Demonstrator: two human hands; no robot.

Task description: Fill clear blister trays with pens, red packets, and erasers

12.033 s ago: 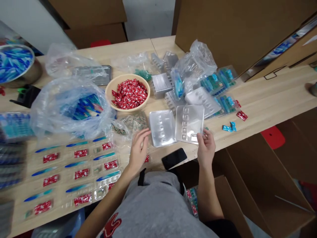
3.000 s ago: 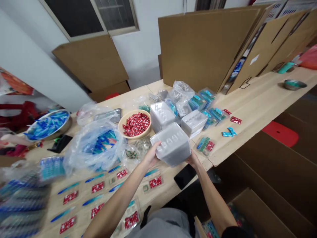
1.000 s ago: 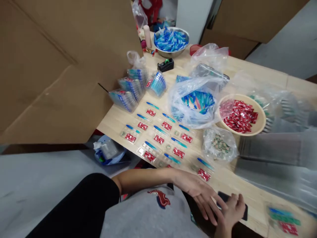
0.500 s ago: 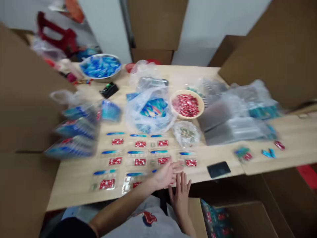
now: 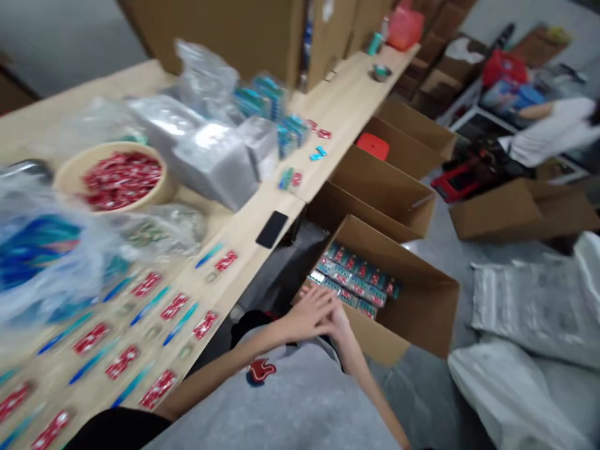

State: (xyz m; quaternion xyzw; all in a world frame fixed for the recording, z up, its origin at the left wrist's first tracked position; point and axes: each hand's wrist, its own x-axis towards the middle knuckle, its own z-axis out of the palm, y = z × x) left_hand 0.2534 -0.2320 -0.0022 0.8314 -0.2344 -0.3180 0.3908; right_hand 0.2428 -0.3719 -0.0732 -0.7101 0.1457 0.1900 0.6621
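Cardboard carton (image 5: 412,294), part-filled with packed blister cards (image 5: 354,281); tabletop (image 5: 337,100) alongside carries rows of open trays (image 5: 150,331) with red sachets (image 5: 174,306); hands (image 5: 319,309) empty, pressed together, overlapping just above the carton's rim.

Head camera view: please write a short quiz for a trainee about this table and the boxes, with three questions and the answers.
1. Multiple choice: what fills the bowl on the table?
A red packets
B loose screws
C green cups

2. True or false: the black phone lies on the table, near its edge.

3. Fill in the blank: the left hand and the right hand are close together, near the rim of a ____ with packs inside.

Key: 1 A; 2 true; 3 cardboard box
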